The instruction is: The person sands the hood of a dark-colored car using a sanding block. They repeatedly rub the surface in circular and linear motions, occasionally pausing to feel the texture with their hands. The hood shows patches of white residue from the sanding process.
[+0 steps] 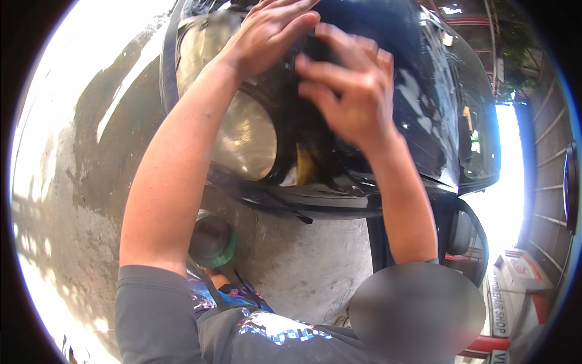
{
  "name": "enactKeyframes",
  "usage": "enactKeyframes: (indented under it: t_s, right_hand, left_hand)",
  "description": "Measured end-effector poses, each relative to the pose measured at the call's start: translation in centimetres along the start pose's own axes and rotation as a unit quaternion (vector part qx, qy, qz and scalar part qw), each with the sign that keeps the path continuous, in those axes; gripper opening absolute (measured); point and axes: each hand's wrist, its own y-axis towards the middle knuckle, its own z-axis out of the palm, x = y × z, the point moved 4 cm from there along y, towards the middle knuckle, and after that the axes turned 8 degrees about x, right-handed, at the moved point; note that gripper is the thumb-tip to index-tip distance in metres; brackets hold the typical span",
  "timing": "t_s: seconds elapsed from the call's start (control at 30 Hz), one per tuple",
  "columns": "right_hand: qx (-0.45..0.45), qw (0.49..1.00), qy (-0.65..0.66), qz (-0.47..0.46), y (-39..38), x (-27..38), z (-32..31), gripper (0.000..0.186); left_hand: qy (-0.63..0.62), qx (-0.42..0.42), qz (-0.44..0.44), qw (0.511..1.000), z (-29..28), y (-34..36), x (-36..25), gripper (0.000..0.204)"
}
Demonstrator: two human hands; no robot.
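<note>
Right hand (357, 85): half-curled, headlight (251, 142) leftward | left hand (267, 39): flattened | both holds: can't tell

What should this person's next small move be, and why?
Probably steady the right hand against the dark car: it looks blurred with its fingers bent, while the left hand looks sharper near the round headlight. Contact is unclear.

A car-repair workshop, at least partly open to daylight, is indicated. A dark car (421, 121) is parked with its clouded headlight (250, 138) exposed, over a bare, stained concrete floor (100, 176) that is lit by bright sun in patches at the left. At the right, red-and-white lettered boards (522, 273) are seen near ribbed panelling (548, 118), by which that side is bounded.
</note>
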Motion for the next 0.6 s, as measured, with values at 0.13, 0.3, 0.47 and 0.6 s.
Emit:
enactKeyframes:
  t_s: [0.13,0.3,0.47,0.6]
  right_hand:
    - [0.099,0.994,0.032,0.026,-12.8,1.8,-4.7,0.047]
    - [-0.010,0.878,-0.011,0.478,-35.7,5.4,-17.2,0.052]
    - [-0.284,0.570,0.163,0.753,-55.4,18.0,-15.6,0.055]
    - [-0.417,0.375,0.211,0.801,-68.6,27.7,-5.4,0.053]
  left_hand:
    - [0.054,0.033,-0.003,0.998,1.1,-0.1,0.5,0.057]
    - [0.185,0.143,-0.049,0.971,0.8,0.9,-2.0,0.062]
    - [0.262,0.235,-0.144,0.925,2.6,0.0,-11.0,0.078]
    - [0.240,0.360,0.036,0.901,9.8,-2.7,-21.5,0.087]
